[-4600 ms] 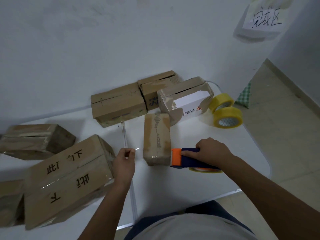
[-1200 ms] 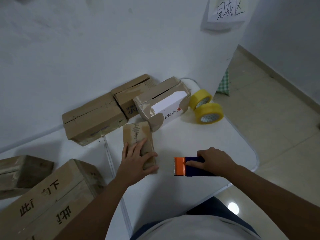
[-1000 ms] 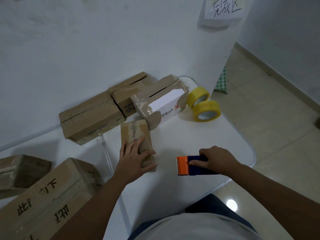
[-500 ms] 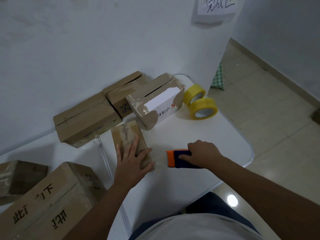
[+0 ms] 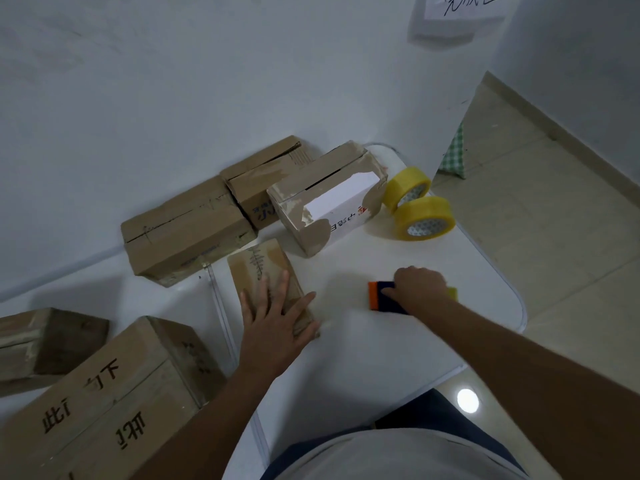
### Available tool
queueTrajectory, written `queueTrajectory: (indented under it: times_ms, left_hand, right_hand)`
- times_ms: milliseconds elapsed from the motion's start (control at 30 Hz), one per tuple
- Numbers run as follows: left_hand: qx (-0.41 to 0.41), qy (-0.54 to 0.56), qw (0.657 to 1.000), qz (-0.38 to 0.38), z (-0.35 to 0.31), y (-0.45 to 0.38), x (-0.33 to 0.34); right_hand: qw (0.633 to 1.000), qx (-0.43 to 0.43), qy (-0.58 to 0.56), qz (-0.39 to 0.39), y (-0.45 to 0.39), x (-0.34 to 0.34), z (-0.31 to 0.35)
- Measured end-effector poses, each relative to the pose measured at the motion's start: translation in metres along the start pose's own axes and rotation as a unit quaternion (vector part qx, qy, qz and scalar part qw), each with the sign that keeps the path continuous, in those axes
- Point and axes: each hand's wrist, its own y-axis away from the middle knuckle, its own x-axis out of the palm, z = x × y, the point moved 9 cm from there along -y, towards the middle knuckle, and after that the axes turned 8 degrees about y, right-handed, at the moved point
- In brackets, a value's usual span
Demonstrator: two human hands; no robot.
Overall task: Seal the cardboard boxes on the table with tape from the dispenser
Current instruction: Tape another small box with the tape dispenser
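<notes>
A small narrow cardboard box [image 5: 258, 265] lies in the middle of the white table [image 5: 381, 341], taped along its top. My left hand [image 5: 273, 323] rests flat on its near half with the fingers spread. To the right, my right hand [image 5: 419, 289] grips the blue and orange tape dispenser [image 5: 377, 296], which sits low on the table a short way from the box. A sliver of yellow tape roll shows behind the hand.
Two yellow tape rolls [image 5: 422, 213] stand at the back right. A torn white-sided box [image 5: 325, 202] and two brown boxes [image 5: 187, 230] lie along the wall. A large lettered box [image 5: 104, 403] and another box [image 5: 45, 341] sit at the left. The table's rounded edge is at the right.
My left hand let go of the tape strip and came to lie flat on the small box. The dispenser shifted a little on the table, and my view swung to the left.
</notes>
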Motion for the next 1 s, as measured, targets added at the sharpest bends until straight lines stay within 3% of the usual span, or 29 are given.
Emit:
queueTrajectory:
  times_ms: [167, 367, 467, 567, 633, 700, 733, 800, 833, 900, 1000]
  left_hand:
    - [-0.002, 0.002, 1.0, -0.004, -0.003, -0.002, 0.0]
    - [-0.032, 0.094, 0.995, 0.023, 0.004, -0.003, -0.004]
    - [-0.073, 0.212, 0.975, 0.012, 0.01, -0.009, -0.012]
    - [-0.137, 0.382, 0.913, -0.046, 0.026, -0.012, -0.03]
    - [-0.194, 0.489, 0.844, -0.106, 0.042, -0.009, -0.044]
    - [-0.238, 0.542, 0.791, -0.153, 0.054, -0.003, -0.052]
    - [-0.26, 0.559, 0.772, -0.155, 0.058, -0.001, -0.05]
    - [-0.288, 0.582, 0.752, -0.11, 0.061, -0.005, -0.041]
    - [-0.289, 0.572, 0.764, -0.075, 0.061, -0.009, -0.038]
    - [-0.249, 0.508, 0.825, -0.011, 0.057, -0.019, -0.041]
    - [-0.099, 0.396, 0.903, 0.131, 0.029, -0.024, -0.04]
  right_hand:
    - [0.994, 0.076, -0.073, -0.03, -0.009, -0.002, -0.048]
    - [0.962, 0.012, -0.251, -0.104, -0.012, 0.014, 0.025]
    - [0.96, -0.008, -0.271, -0.068, -0.016, 0.032, 0.05]
    - [0.958, -0.031, -0.282, -0.049, -0.016, 0.045, 0.062]
    - [0.95, -0.036, -0.285, -0.124, -0.009, 0.033, 0.062]
    - [0.916, -0.068, -0.357, -0.168, 0.006, 0.019, 0.072]
    - [0.893, -0.083, -0.418, -0.144, 0.012, 0.019, 0.081]
    - [0.828, -0.074, -0.555, 0.018, 0.026, 0.035, 0.108]
    - [0.782, -0.057, -0.612, 0.103, 0.035, 0.045, 0.121]
    - [0.713, -0.025, -0.678, 0.179, 0.046, 0.056, 0.133]
    - [0.689, 0.011, -0.696, 0.2, 0.051, 0.068, 0.127]
